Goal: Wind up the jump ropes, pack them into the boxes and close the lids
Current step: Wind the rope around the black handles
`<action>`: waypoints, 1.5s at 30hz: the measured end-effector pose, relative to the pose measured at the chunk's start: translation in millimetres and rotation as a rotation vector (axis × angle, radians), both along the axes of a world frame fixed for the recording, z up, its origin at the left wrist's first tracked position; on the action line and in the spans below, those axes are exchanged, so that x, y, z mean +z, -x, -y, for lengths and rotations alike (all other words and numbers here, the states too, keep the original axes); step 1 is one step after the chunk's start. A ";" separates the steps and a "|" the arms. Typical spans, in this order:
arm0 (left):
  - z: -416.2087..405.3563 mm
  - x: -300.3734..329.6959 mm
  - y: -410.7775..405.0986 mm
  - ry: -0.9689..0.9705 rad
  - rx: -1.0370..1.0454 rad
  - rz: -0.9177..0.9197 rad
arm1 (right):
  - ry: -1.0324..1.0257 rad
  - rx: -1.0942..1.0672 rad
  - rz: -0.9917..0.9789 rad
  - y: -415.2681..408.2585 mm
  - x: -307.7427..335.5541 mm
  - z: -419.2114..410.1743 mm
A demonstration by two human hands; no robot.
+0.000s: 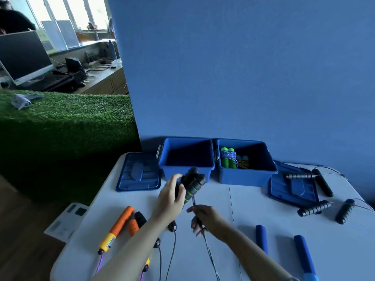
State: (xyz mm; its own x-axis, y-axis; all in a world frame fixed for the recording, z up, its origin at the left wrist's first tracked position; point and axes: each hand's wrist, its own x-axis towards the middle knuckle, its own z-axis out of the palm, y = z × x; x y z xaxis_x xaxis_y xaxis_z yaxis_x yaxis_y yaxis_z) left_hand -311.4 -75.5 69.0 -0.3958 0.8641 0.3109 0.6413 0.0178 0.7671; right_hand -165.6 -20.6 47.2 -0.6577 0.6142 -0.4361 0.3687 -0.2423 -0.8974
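Handles first: my left hand [169,201] curls round a pair of black handles [192,184] with a green ring, lifted off the table [233,199]. Just below it my right hand [204,219] pinches the thin black cord [209,250] that runs down from them. Beyond my left hand stands an open blue box [186,157]; beside it, a second box [246,161] holds a wound green-handled rope [228,158]. Orange handles [121,224] lie left of my forearm.
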 end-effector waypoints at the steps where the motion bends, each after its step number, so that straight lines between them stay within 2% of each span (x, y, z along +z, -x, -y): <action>1: -1.2 -0.5 -0.4 -0.016 0.037 0.005 | 0.002 0.017 0.024 1.9 -0.6 4.8; 6: -9.5 3.0 9.4 -0.067 0.312 0.132 | -0.015 0.112 0.127 -1.3 0.1 37.3; 10: -5.8 -8.2 26.0 0.055 0.487 0.007 | -0.209 0.148 0.226 -0.7 14.8 52.9; 15: 12.5 -34.7 19.7 0.282 0.230 -0.285 | -0.734 0.364 0.403 -10.0 61.7 43.2; 19: 21.5 -40.3 2.4 0.465 -0.126 -0.512 | -0.817 0.429 0.381 -20.8 76.0 17.6; 23: 33.8 -38.9 -7.4 0.509 -0.374 -0.555 | -0.777 0.468 0.349 -28.8 63.3 -9.1; 29: 48.4 -28.0 -11.4 0.247 -0.532 -0.522 | -0.741 0.482 0.289 -38.1 52.4 -31.6; 31: 50.5 -20.4 -15.9 0.208 -0.581 -0.450 | -0.677 0.433 0.218 -38.7 49.2 -35.3; 35: 54.5 -5.8 -17.8 0.125 -0.509 -0.299 | -0.507 0.259 0.091 -40.8 49.3 -34.1; 40: 49.0 7.7 -15.2 0.081 -0.451 -0.211 | -0.062 0.025 -0.190 -40.6 40.3 -31.7; 45: 38.3 14.4 -10.2 -0.005 -0.427 -0.120 | 0.090 -0.091 -0.315 -32.1 31.4 -26.2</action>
State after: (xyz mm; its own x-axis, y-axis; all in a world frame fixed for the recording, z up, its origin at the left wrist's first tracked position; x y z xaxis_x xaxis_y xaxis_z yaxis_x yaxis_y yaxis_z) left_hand -301.2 -113.8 83.3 0.0358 0.9406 0.3377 0.6751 -0.2719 0.6858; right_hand -133.6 5.6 78.5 -0.7128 0.6448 -0.2760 0.0504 -0.3454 -0.9371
